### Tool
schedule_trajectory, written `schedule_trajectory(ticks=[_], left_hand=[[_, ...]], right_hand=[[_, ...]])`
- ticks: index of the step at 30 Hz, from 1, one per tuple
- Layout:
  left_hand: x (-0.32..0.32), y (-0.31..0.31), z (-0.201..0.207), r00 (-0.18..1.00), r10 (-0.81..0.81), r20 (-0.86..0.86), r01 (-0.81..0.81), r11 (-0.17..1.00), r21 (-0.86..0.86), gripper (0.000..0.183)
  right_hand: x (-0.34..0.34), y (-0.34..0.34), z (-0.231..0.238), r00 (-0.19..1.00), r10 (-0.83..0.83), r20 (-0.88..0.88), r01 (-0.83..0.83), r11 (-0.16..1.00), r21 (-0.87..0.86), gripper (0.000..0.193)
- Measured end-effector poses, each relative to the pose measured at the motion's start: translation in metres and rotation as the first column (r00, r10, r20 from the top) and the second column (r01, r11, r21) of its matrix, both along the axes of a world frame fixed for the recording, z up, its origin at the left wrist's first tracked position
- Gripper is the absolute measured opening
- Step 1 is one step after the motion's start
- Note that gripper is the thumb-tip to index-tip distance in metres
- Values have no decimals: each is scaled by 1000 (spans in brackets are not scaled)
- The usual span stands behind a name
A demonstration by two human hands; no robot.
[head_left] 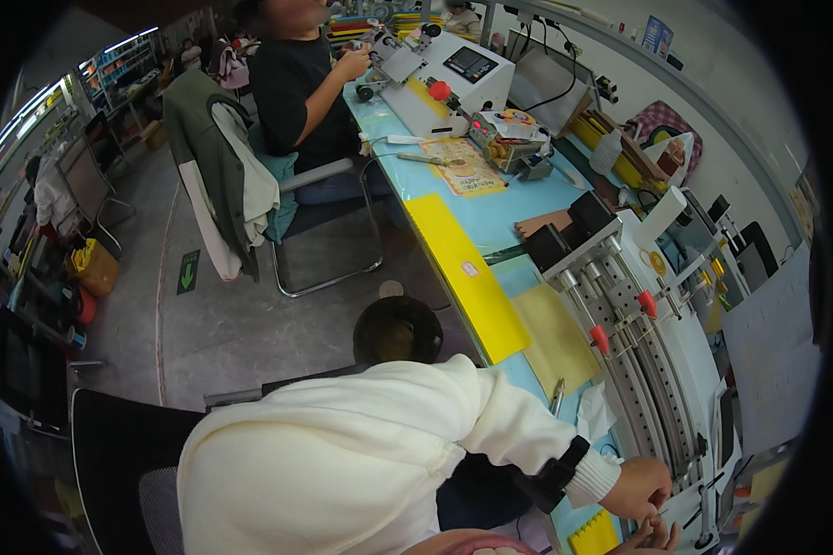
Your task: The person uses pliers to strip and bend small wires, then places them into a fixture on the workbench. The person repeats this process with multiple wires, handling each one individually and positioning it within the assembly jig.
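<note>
- A white hooded sweater (324, 462) fills the foreground, its wearer bent toward a bench; a black strap (553, 476) circles the sleeve just above the ribbed cuff
- The left hand (640, 488) works at the bench's near end, fingers bent and tips drawn together; whether they pinch anything cannot be told
- The right hand (655, 536) sits just below, fingers curled and partly cut off by the frame's edge; its grip, too, cannot be told
- Beside the hands stands a silver-railed machine (640, 388), its rails running up the bench from them to a pair of black blocks (569, 231); two red knobs (600, 339) mark its middle
- Left of the rails, a pen-like tool (557, 396) lies at the lower edge of a tan sheet (557, 338); a long yellow board (467, 277) lines the bench edge, a black bin (398, 331) on the floor nearby
- Farther off, a green jacket (204, 148) drapes a chair; beyond it, a co-worker in black (292, 92) raises a hand (354, 63) at a white machine with a dark screen (458, 83)
</note>
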State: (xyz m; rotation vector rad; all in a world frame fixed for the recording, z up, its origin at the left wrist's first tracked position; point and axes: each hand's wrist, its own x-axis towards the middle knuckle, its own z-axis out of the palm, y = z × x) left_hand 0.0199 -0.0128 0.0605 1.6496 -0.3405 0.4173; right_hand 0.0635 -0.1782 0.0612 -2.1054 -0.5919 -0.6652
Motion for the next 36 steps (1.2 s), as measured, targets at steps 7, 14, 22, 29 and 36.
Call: schedule_trajectory(ticks=[7,14,22,29,36], left_hand=[[-26,37,13,991,-130,-40,123,982,-144,17],[-47,63,13,994,-106,-13,102,979,-178,15],[-71,92,28,971,-235,-30,217,934,-284,14],[-84,101,34,988,-151,7,150,976,-155,14],[-92,102,31,997,-46,61,51,996,-74,13]], right_hand=[[-3,19,8,1000,23,8,-23,999,-37,62],[-10,39,15,999,53,12,-52,997,-65,61],[-19,57,21,996,90,23,-88,992,-92,61],[-30,61,20,993,115,34,-110,988,-111,60],[-41,64,17,990,138,39,-131,982,-136,60]])
